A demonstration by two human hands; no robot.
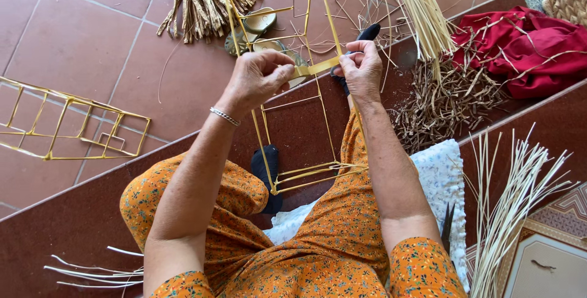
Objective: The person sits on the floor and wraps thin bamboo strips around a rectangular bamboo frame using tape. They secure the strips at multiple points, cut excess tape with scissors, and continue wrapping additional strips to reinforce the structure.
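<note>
Both hands were up at the far end of a yellow bamboo frame (306, 120) when I looked down at them. My left hand (260, 81) pinched a flat yellow strip (318, 67) between thumb and fingers, and my right hand (362, 68) gripped the other end of that strip together with a black-handled tool (367, 32), of which only the handle showed. The frame stood across my lap, its near end by my knees and its far end over the tiled floor (73, 41).

I judged the strip the weak point: drawn taut between the two grips, it could split or slip loose if one hand pulled harder than the other. The thin frame rods could also bow under that pull. With the tool's working end hidden behind my fingers, I could not tell how near it lay to the left thumb, so a slip there worried me.

Another finished frame (73, 126) lay on the floor to the left, well apart. Pale splints (422, 10) lay far right, beside a red cloth (526, 47).
</note>
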